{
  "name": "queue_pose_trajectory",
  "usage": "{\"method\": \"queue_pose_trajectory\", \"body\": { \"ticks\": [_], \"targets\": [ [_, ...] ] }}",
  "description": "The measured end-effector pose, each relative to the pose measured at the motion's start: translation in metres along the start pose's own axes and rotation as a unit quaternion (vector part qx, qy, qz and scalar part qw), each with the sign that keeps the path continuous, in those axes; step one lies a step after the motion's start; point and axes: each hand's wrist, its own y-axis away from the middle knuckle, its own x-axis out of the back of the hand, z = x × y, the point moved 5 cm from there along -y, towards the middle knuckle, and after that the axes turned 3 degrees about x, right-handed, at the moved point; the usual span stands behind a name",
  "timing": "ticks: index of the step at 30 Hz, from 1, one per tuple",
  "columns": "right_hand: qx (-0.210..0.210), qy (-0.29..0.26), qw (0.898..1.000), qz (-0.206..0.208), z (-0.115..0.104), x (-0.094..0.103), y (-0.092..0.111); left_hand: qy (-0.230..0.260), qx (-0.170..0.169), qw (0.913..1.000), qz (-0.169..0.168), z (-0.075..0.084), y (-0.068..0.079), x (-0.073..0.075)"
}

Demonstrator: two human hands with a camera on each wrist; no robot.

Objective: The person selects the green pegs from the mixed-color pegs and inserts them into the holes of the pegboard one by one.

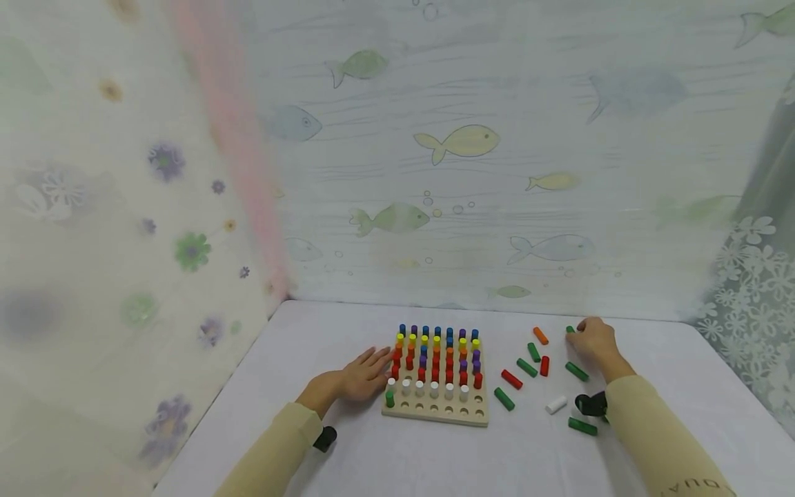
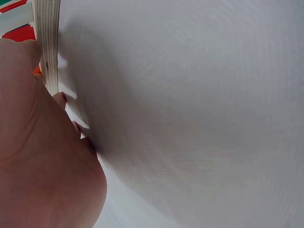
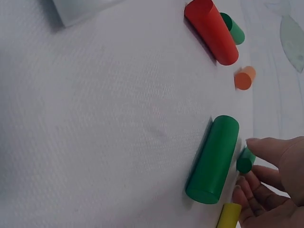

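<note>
Right hand: over the far right part of the white table [image 1: 447,455], the right hand [image 1: 596,339] pinches a small green peg [image 3: 245,160] between thumb and finger.
Beside the right hand: a thicker-looking green cylinder [image 3: 213,159] lies just nearer than the pinched peg; a yellow peg [image 3: 229,216] shows by the other fingers, whether touching I cannot tell.
Left hand: the left hand [image 1: 360,376] rests at the left side of the pegboard [image 1: 435,415], fingers extended and touching its edge, gripping nothing.
Pegboard rows: the farthest is blue and purple, then mostly yellow, mostly orange, and two largely red ones with some purple; nearer come six white pegs [image 1: 434,389], and a single standing green peg [image 1: 389,399] fills the near left corner, with round holes showing to its right.
Loose pegs: between the board and the right arm lie an orange peg [image 1: 541,335] at the far side, two red pegs [image 1: 512,379], several green ones and, nearer, a white cylinder [image 1: 556,404].
Near right: another green rod [image 1: 582,426] lies just beside the black wrist camera [image 1: 591,404].
Backdrop: a fish-patterned curtain [image 1: 466,207] hangs behind the far edge.
</note>
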Motion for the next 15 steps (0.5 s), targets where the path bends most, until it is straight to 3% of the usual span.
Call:
{"method": "queue_pose_trajectory", "body": {
  "ticks": [15],
  "targets": [
    [0.025,0.013,0.999,0.019,-0.0024,0.0006,0.0005,-0.006,0.000,1.0000,0.000,-0.0018,-0.0010,-0.0007]
  ]
}}
